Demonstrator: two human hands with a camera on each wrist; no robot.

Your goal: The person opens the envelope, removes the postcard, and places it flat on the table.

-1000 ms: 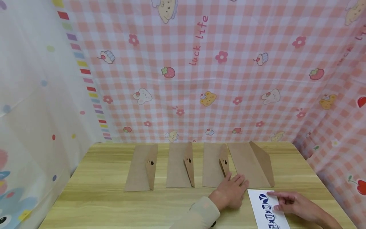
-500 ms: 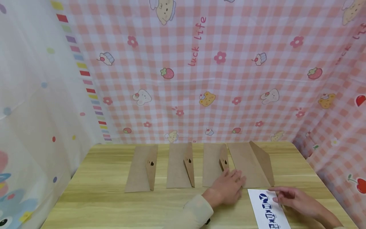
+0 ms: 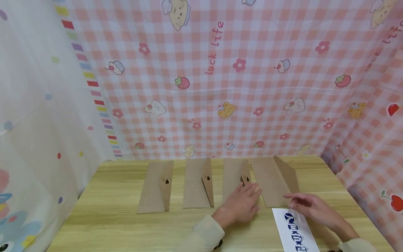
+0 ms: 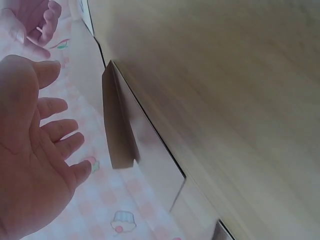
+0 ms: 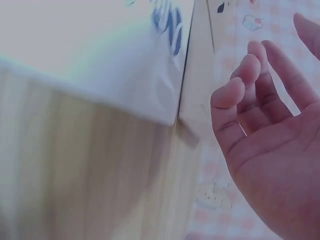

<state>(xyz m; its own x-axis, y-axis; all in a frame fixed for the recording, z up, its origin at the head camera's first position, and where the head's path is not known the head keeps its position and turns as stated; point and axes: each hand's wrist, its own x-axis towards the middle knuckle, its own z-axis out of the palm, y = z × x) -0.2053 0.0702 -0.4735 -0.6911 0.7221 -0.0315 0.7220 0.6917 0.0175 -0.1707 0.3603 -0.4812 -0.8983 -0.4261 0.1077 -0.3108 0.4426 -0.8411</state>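
Note:
My left hand (image 3: 237,207) is over the lower part of the third brown paper envelope (image 3: 232,175) from the left, its fingers loosely spread and holding nothing. Between it and my right hand lies the fourth envelope (image 3: 267,182), whose flap (image 3: 287,173) is folded out to the right. My right hand (image 3: 316,209) hovers at that envelope's lower right corner, the index finger stretched out and the others relaxed. Beneath and left of it is a white card (image 3: 292,234) with dark blue printing. Both palms show bare, the left hand (image 4: 35,150) and the right hand (image 5: 275,145), in the wrist views.
Two more brown envelopes, a far-left one (image 3: 152,187) and a second one (image 3: 196,183), lie along the back of the wooden table (image 3: 126,234); their partly raised flaps carry small dark marks. A pink checked cloth (image 3: 204,87) hangs behind, and a white cloth (image 3: 47,140) at left.
My left hand has shifted left, away from the fourth envelope, onto the third. My right hand has moved up and left from the card's right edge to the fourth envelope's corner. The card stays put.

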